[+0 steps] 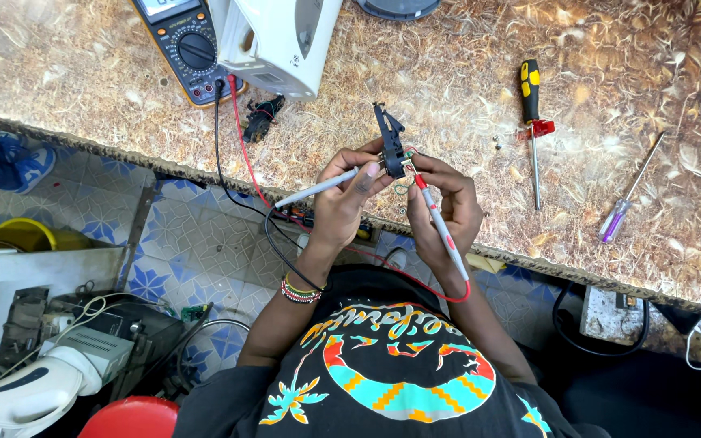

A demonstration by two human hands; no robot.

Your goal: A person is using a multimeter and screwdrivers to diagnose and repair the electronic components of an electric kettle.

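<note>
**A:** Where do we stand with the probing? Both leads are plugged into the yellow-and-grey digital multimeter (187,45) at the far edge of the mottled brown worktop (83,81), so the setting-up looks done.

**B:** Agreed, and we judge the measuring itself to be under way. Our left hand (342,199) has the slim grey probe with the black lead (318,188) pinched between thumb and fingertips, tip aimed at the small black plastic part with wires (389,144). Our right hand (448,203) is curled round the red-tipped probe with the red lead (440,223), which runs down along the palm toward the wrist.

**A:** And the part itself?

**B:** It is held up between both hands, just above the near edge of the worktop, one thin end sticking up past our fingers. Fingers of both hands close about it, but we cannot tell which hand bears it.

**A:** Do the tips touch metal?

**B:** Too small to tell. The meter's screen is cut off at the top, so no reading shows.

**A:** What else lies about?

**B:** A white plastic kettle (281,36) beside the meter, a black-and-yellow-handled screwdriver (532,122) and a clear purple-handled screwdriver (628,193) to our right, both untouched. Wrists are bent inward, elbows tucked close to the body.
</note>
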